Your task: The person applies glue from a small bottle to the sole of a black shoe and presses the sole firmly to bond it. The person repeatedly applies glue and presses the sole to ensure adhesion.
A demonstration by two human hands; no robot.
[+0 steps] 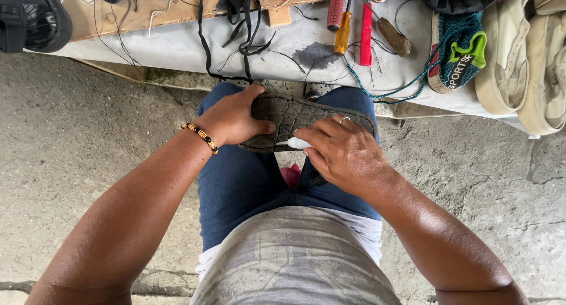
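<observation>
While the left hand (233, 119) clamps the grey shoe sole (295, 119) across both knees, just off the bench (177, 48) edge, the right hand (342, 151) pinches a white glue tube (296, 143) against the sole's near edge.

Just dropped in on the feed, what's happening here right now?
A seated person holds a worn dark shoe sole across their knees. The left hand grips its left end, thumb on the near edge. The right hand pinches a small white tube, its tip at the sole's near edge. Just beyond the knees, a low table carries screwdrivers, loose black laces, a teal knitted shoe and cream shoes.
</observation>
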